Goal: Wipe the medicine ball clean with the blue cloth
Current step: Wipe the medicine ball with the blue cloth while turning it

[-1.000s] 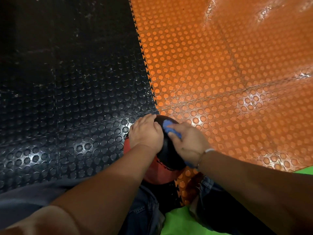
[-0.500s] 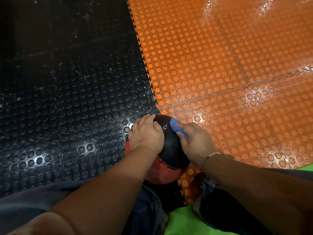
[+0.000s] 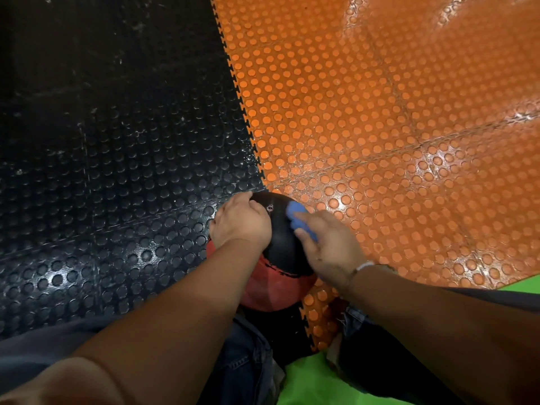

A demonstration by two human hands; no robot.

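1. The medicine ball (image 3: 285,247) sits on the floor between the person's legs (image 3: 245,366), over the seam where the black mat (image 3: 117,200) meets the orange mat (image 3: 380,141). Its black half faces up and away, and its red half lies toward the body.
2. The left grip (image 3: 241,222) lies over the ball's upper left, fingers curved round its far side, holding it steady.
3. The right grip (image 3: 331,247) is clenched on the bunched blue cloth (image 3: 293,210) and presses it to the ball's upper right flank. The cloth pokes out beyond the fingertips toward the top.
4. The bare black strip lies just left of the cloth, between the two grips, and the red half lies below, nearer the body. The right grip is the nearer one to both.
5. The next stroke likely runs leftward or down toward the red. The underside is hidden, so the ball probably needs turning.
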